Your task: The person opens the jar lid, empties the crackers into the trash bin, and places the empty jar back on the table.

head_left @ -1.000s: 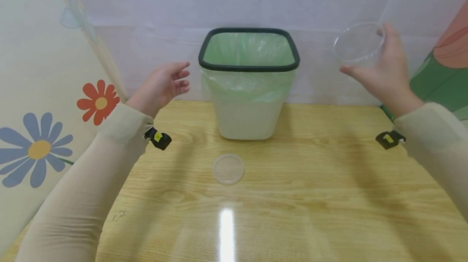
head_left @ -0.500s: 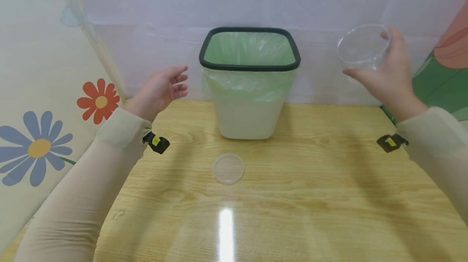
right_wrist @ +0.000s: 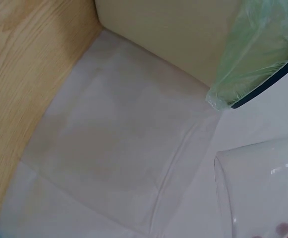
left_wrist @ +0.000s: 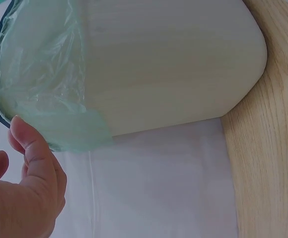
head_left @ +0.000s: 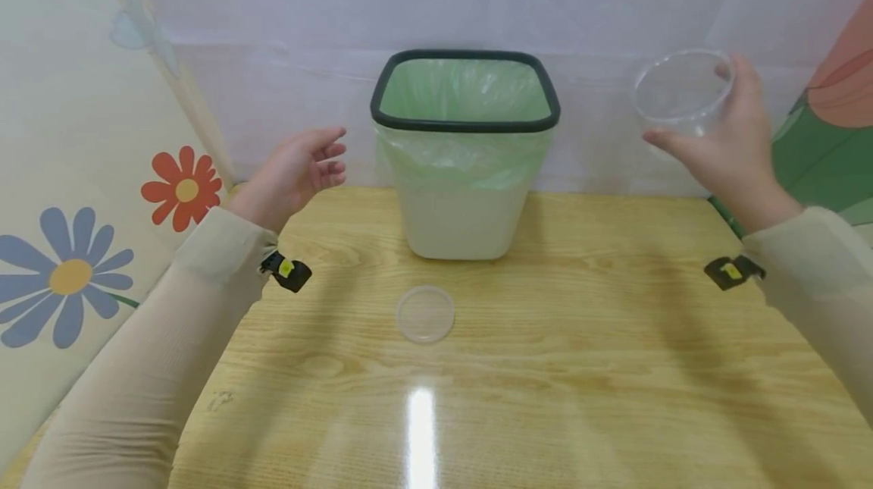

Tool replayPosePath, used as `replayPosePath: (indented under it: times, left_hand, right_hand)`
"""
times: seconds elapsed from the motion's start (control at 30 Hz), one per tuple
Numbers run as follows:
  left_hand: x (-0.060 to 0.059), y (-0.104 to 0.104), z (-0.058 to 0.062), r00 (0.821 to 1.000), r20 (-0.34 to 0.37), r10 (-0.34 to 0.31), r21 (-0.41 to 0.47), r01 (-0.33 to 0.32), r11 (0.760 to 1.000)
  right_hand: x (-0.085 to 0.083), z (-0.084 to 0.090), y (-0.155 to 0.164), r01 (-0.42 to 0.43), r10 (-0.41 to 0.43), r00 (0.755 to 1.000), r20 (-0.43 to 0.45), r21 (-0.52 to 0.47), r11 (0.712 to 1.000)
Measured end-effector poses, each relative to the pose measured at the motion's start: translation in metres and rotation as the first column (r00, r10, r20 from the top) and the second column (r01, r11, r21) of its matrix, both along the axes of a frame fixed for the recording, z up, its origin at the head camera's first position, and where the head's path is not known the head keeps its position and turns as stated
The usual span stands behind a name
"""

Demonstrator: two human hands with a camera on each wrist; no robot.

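Observation:
My right hand grips a clear round plastic container in the air, to the right of the bin. Its rim is up and a little tilted in the head view, and its smooth wall also shows in the right wrist view. On the other side, my left hand hangs in the air with loosely bent fingers and holds nothing. Between the hands stands a pale bin with a dark rim and a green plastic bag lining it. In front of the bin a clear round lid lies flat on the table.
The wood-grain table meets a white sheet hanging behind the bin. Panels with painted flowers border the left side. A green and pink painted panel is at the right.
My right hand has shifted slightly right and down with the container. My left hand has drifted slightly left and down, away from the bin. Bin and lid stay in place.

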State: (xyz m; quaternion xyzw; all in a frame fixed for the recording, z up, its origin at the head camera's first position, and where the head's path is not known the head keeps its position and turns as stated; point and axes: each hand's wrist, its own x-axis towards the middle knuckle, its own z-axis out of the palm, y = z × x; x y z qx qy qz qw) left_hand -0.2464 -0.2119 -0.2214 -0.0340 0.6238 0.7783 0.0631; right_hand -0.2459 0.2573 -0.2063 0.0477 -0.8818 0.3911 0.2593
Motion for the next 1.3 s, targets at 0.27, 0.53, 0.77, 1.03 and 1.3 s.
replayPosePath:
  times: [0.27,0.53,0.77,1.03,1.3]
  left_hand:
    - [0.001,-0.002,-0.005,1.000,0.000,0.006,-0.015,-0.006,1.000]
    - [0.005,-0.004,-0.008,1.000,0.000,0.004,-0.011,-0.004,1.000]
    - [0.009,-0.007,-0.011,1.000,-0.012,0.000,0.015,0.000,1.000]
    - [0.012,-0.008,-0.013,1.000,-0.015,0.005,-0.010,-0.005,1.000]
    - [0.014,-0.009,-0.014,1.000,-0.025,0.000,0.013,0.000,1.000]
  right_hand:
    - [0.001,-0.004,0.000,0.013,-0.013,1.000,-0.018,-0.011,1.000]
    - [0.004,-0.009,0.001,0.018,-0.019,1.000,-0.016,-0.027,0.999]
    - [0.007,-0.010,0.002,0.037,-0.038,0.999,-0.014,-0.034,0.999]
    - [0.011,-0.013,0.004,0.045,-0.045,0.999,0.007,-0.065,0.997]
    - [0.014,-0.015,0.005,0.041,-0.041,0.999,0.006,-0.073,0.996]
